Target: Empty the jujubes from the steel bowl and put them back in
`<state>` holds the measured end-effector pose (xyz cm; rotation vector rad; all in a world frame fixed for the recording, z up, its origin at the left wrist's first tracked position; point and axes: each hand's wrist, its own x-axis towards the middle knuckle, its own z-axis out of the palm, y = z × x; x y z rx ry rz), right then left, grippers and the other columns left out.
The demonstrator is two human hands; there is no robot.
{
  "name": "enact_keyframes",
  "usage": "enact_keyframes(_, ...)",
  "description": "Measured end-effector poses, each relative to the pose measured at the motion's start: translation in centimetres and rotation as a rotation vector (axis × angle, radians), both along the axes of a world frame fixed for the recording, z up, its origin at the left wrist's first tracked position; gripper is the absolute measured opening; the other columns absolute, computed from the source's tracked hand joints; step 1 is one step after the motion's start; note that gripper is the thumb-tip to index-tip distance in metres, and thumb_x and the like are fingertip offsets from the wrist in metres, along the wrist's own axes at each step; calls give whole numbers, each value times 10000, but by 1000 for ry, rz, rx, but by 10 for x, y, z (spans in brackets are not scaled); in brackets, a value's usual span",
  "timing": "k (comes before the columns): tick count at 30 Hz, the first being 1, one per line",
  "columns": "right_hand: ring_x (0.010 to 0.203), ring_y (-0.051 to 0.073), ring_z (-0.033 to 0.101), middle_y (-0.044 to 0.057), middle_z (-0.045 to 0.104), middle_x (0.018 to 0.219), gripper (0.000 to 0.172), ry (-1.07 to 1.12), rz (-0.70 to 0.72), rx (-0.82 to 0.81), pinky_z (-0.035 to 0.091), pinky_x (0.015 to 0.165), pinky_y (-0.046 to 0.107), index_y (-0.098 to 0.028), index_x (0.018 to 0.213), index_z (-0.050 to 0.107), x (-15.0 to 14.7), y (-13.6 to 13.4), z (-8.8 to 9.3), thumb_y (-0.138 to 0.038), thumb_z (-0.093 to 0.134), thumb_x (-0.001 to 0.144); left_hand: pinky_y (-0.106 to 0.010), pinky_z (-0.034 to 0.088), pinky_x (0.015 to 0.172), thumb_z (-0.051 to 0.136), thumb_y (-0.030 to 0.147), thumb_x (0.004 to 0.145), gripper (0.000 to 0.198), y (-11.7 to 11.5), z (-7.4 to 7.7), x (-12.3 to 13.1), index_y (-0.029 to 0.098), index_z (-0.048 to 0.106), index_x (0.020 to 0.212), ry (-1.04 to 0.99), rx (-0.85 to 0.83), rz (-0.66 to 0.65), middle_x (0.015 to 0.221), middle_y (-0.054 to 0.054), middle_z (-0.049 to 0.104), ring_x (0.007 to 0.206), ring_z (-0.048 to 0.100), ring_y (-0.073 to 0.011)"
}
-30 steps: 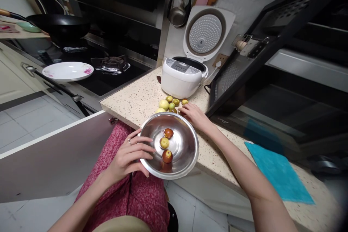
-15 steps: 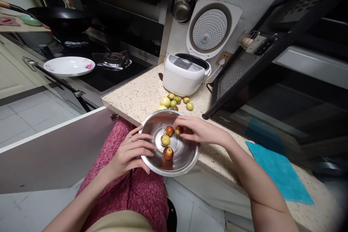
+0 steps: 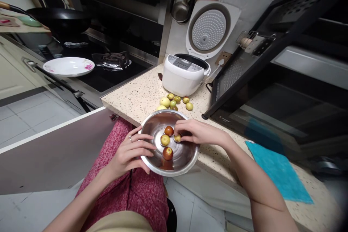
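Note:
A stainless steel bowl [image 3: 179, 161] rests at the counter's front edge, partly over my lap. My left hand [image 3: 133, 151] grips its left rim, fingers reaching over the inner wall. Inside lie a red-brown jujube [image 3: 169, 131], a yellowish-green jujube [image 3: 164, 140] and a brown one with a yellow patch [image 3: 168, 153]. My right hand [image 3: 191, 131] reaches in over the right side, thumb and fingers closed round another yellow-brown jujube [image 3: 177, 138] low in the bowl. Behind the bowl, several green jujubes [image 3: 173, 103] sit on the counter, some partly hidden by the rim.
A white rice cooker [image 3: 182, 76] with its lid up stands behind the fruit. To the right are a black oven [image 3: 261, 105] and a blue cloth [image 3: 280, 172]. On the left, a flowered plate [image 3: 67, 66] and a wok [image 3: 59, 18] sit by the stove; an open cabinet door [image 3: 54, 152] juts out.
My right hand has shifted slightly down and toward the bowl's middle with the jujube in its fingers. My left hand and the bowl stay nearly still.

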<state>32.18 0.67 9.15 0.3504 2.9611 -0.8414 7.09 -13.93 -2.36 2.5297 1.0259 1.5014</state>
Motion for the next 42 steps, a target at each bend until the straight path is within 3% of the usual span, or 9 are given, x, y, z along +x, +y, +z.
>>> enact_keyframes(3,913,192,636,54,688,1000,80,131,-85,37,506,848,329,-191,982,654,7,14,5,-197,575,970,-489,339,1230,601,565,920,376,0,0,0,213,728,956,12,-8,5,986,-10,793,1121,701,-207)
enact_keyframes(6,931,214,650,67,704,1008,135,318,-270,170,509,863,353,-199,1006,661,18,37,3,-227,531,987,-479,329,1238,594,562,926,375,0,1,0,213,728,960,22,1,6,988,-8,793,1123,700,-202)
enact_keyframes(9,966,242,655,88,702,1069,176,390,-450,337,512,877,384,-201,1054,662,28,62,-10,-189,509,968,-466,308,1251,595,556,927,377,0,2,0,203,723,963,32,15,2,987,-11,791,1132,694,-197)
enact_keyframes(12,1092,285,633,124,678,1189,266,317,-538,459,507,928,431,-187,1162,645,35,80,-29,-149,480,957,-463,293,1260,592,550,929,373,0,3,0,199,718,961,34,3,-3,1005,-13,787,1136,691,-193)
enact_keyframes(17,1099,284,632,139,671,1216,325,183,-530,522,520,913,422,-181,1223,632,35,89,-51,-116,453,960,-467,292,1258,587,561,927,381,0,2,-1,206,721,958,39,-5,-4,1013,-10,791,1138,691,-198)
enact_keyframes(25,1039,267,631,128,627,1199,328,148,-531,508,527,867,402,-198,1241,635,36,93,-61,-138,497,950,-474,289,1260,610,559,914,375,0,1,-1,207,733,955,11,-29,-11,1011,-15,791,1129,696,-203)
enact_keyframes(34,790,203,619,40,687,898,166,123,-499,233,487,706,301,-181,976,629,38,95,-53,-192,674,816,-466,313,1248,600,551,926,367,0,3,-2,209,731,959,45,-8,-2,997,-10,790,1129,695,-197)
enact_keyframes(38,749,197,631,43,712,896,164,104,-507,216,495,726,317,-168,964,680,36,91,-48,-209,708,808,-477,318,1246,614,558,914,368,1,3,-2,213,733,961,24,-13,-8,1000,-9,789,1122,696,-199)
enact_keyframes(42,828,222,658,78,724,1001,199,245,-480,253,527,745,336,-172,1019,702,32,74,-26,-259,721,840,-503,306,1250,612,567,911,377,1,2,-1,214,733,964,18,-20,-8,992,-16,790,1113,701,-212)
